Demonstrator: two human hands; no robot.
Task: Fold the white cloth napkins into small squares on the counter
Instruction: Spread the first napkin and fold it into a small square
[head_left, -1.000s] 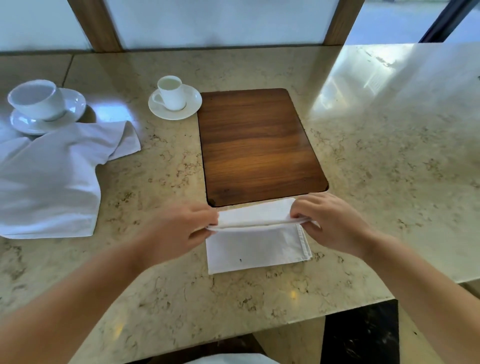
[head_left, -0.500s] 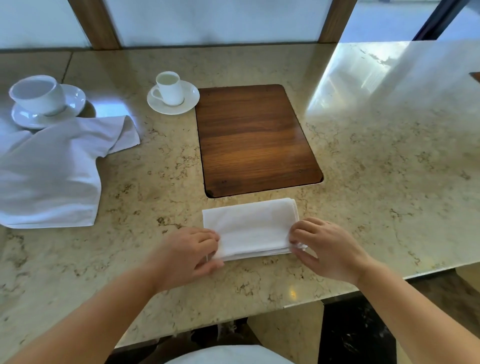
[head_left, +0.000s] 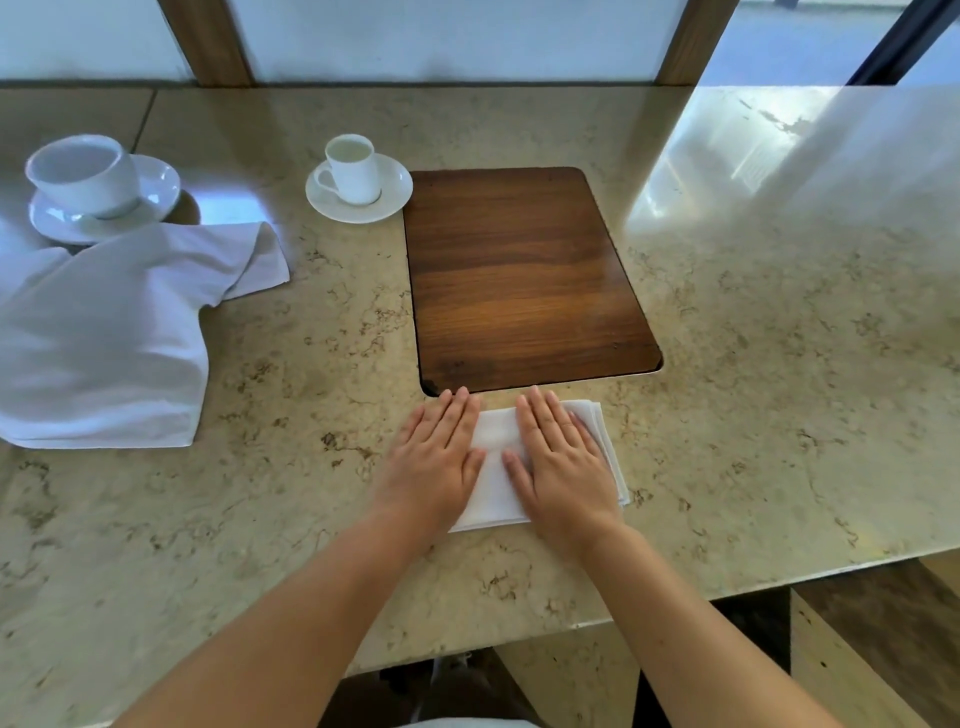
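Both hands lay flat on the napkin (head_left: 496, 470), fingers straight and together, grasping nothing: the left hand (head_left: 439, 460) covered its left edge, partly on the bench (head_left: 753, 415), and the right hand (head_left: 561, 462) pressed the middle and right. That napkin sat folded into a small stack near the front of the bench, just before the board (head_left: 524, 275), its layered edges showing at the right. I judged the step was setting the crease. To do it well I needed even pressure from my palms, stroking outward from the centre so the layers stayed lined up and no air puffed the fold. A loose pile (head_left: 104, 332) of white cloth waited well apart on the left, beside a cup (head_left: 85, 174).
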